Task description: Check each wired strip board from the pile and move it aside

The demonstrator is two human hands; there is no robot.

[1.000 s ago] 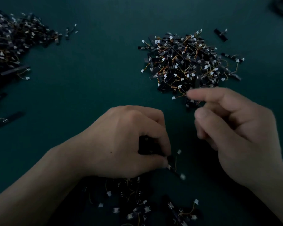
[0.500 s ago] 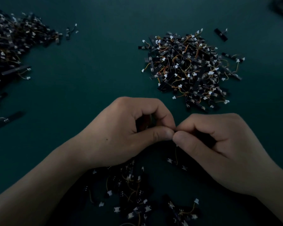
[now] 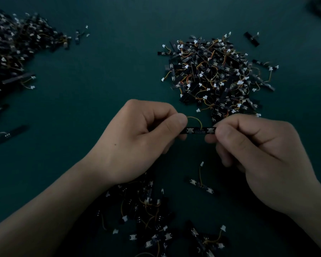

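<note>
A narrow black strip board [image 3: 200,130] with two small buttons and a looping yellow wire is held level above the dark green table. My left hand [image 3: 137,140] pinches its left end between thumb and fingers. My right hand [image 3: 258,151] pinches its right end the same way. Just beyond the hands lies the big pile of wired strip boards [image 3: 215,75], a tangle of black strips, orange and yellow wires and white plugs.
A second heap of boards [image 3: 13,52] spreads along the far left edge, with a stray strip [image 3: 9,135] below it. More boards [image 3: 156,225] lie scattered near the front edge under my wrists, one single strip [image 3: 201,184] among them. Bare green table [image 3: 104,75] separates the heaps.
My right hand came back from the pile and met the left. Both hands then rose and drew apart, stretching one strip board out flat between them.
</note>
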